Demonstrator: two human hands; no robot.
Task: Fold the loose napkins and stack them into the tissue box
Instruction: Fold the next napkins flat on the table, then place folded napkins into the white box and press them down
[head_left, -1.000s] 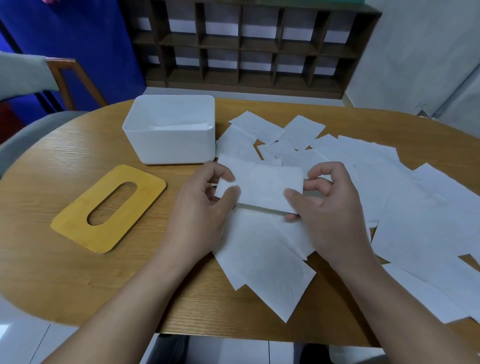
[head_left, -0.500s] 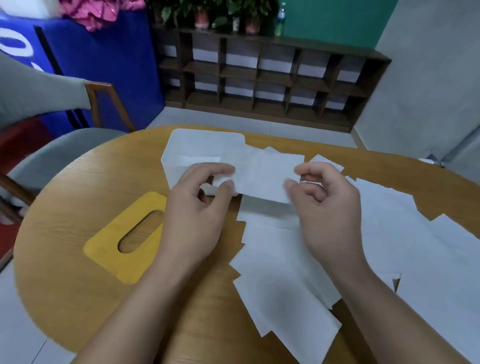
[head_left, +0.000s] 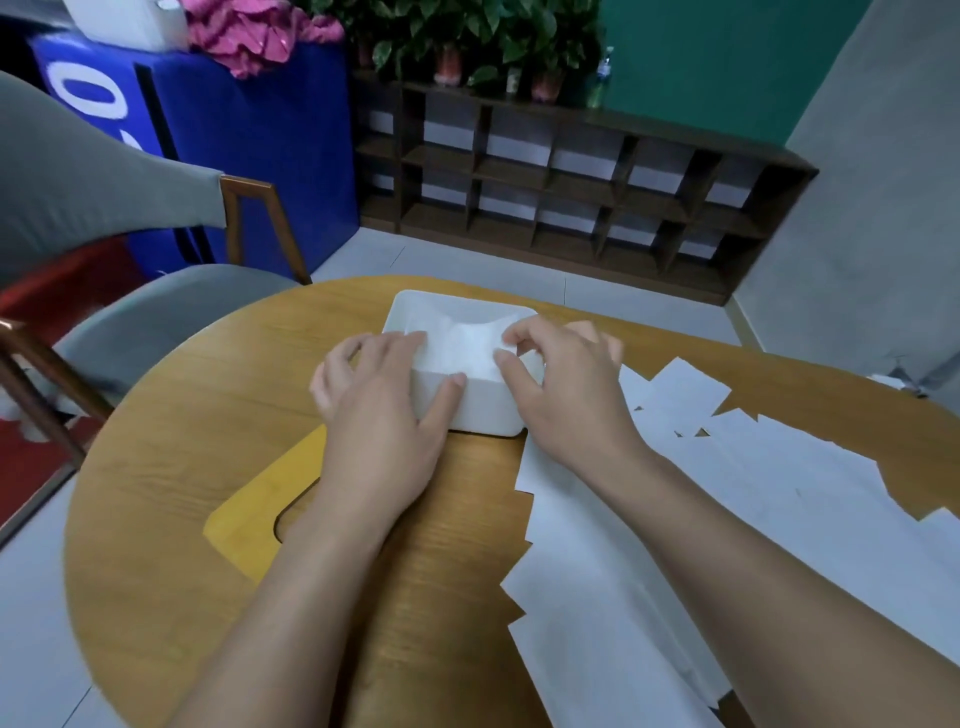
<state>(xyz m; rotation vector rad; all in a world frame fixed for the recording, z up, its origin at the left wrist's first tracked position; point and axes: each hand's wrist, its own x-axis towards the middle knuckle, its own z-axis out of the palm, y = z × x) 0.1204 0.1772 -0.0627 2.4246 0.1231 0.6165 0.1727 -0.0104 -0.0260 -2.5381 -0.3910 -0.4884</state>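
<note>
1. Folded napkin (head_left: 460, 345) sits at the mouth of the tissue box (head_left: 483, 410), sagging in the middle; its long axis runs left to right, matching the long side of the box.
2. Left hand (head_left: 384, 410): fingertips curl over the napkin's left end, thumb lies flat against the near wall of the box. Holding the napkin end, as far as can be read.
3. Right hand (head_left: 561, 384): index finger and thumb pinch the napkin's right end, the other fingers curled behind. Both hands are equally near; the napkin spans directly between the two sets of fingertips.
4. Judgement: the napkin lies just below and between the fingers, so the next move is straight down into the box, ends kept level.
5. Loose napkins (head_left: 727, 467) lie to the right of and nearer than the right hand, overlapping on the table (head_left: 182, 441).
6. Yellow lid (head_left: 254, 519) lies under the left forearm, partly hidden.
7. Not readable: box interior and stack height, covered by the hands and napkin; motion blur softens the fingertips; white on white hides the napkin's edges.
</note>
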